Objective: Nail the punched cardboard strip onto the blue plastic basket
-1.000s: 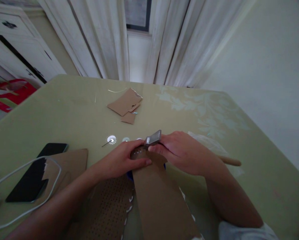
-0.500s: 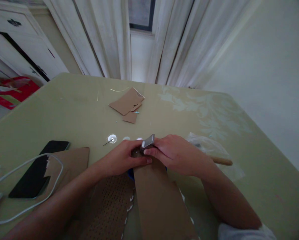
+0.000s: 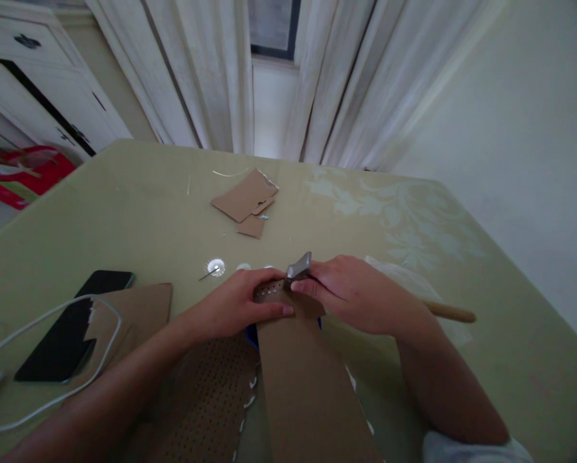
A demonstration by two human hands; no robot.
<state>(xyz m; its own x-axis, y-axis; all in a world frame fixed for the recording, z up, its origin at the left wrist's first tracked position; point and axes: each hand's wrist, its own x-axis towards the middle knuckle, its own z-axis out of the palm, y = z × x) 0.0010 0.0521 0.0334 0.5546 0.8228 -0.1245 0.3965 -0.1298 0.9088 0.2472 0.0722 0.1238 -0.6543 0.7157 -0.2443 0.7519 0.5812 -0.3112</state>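
Observation:
A long brown cardboard strip [image 3: 308, 386] lies in front of me with a row of small holes at its far end. My left hand [image 3: 238, 305] presses down on that far end, fingers wrapped over its edge. My right hand [image 3: 360, 296] is closed round a hammer, whose grey metal head [image 3: 299, 265] sits just above the holes and whose wooden handle [image 3: 450, 312] sticks out to the right. Under the strip lies a perforated cardboard sheet [image 3: 206, 399], and something blue [image 3: 251, 334] shows beneath it.
A black phone [image 3: 71, 328] and a white cable [image 3: 47, 360] lie at the left on a torn cardboard piece [image 3: 139, 305]. Cardboard scraps [image 3: 245, 199] sit farther back. Small white discs and a pin [image 3: 215, 267] lie behind my hands. The table [image 3: 124, 218] is green. Curtains hang behind.
The hammer head dropped onto the strip's end half a second ago and has now lifted and shifted right, uncovering the row of holes. My left hand has stayed put.

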